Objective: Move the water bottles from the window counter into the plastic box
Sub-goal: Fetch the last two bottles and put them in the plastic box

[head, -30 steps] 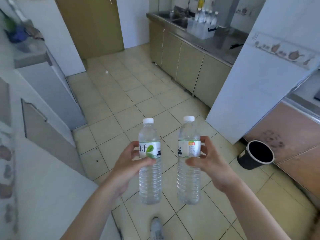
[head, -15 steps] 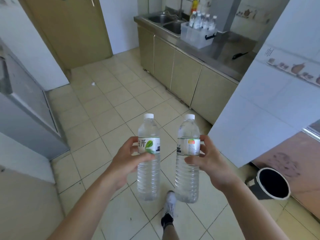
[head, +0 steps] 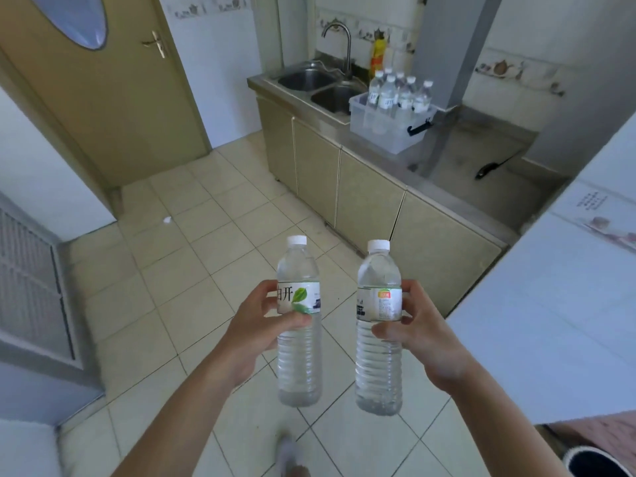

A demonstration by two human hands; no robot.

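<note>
Bottles are being held upright in front of the person, one in each hand, above a tiled floor (head: 206,256). The left bottle (head: 298,321), capped in white and labelled with a green leaf, is being gripped at its label by the left hand (head: 254,328), with the fingers curled behind it and the thumb laid across the front. The right bottle (head: 379,328), also white-capped and bearing a small orange patch on its label, is being clasped at mid-height by the right hand (head: 418,333), thumb in front and fingers wrapped behind. The two bottles are being kept apart, side by side, with a clear gap between them.

At about one o'clock from the hands, well apart from them, a clear plastic box (head: 389,127) is sitting on a steel counter (head: 457,166), just beside a double sink (head: 320,86) with a curved tap (head: 340,43). Several more water bottles (head: 395,94) are standing upright inside that box. A yellow bottle (head: 378,56) is standing behind the box, against the tiled wall. A dark utensil (head: 488,168) is lying on the counter at roughly three o'clock from the box. A wooden door (head: 113,108) with an oval pane is being shown at eleven o'clock. A shoe (head: 289,452) is being seen at six o'clock, blurred.
</note>
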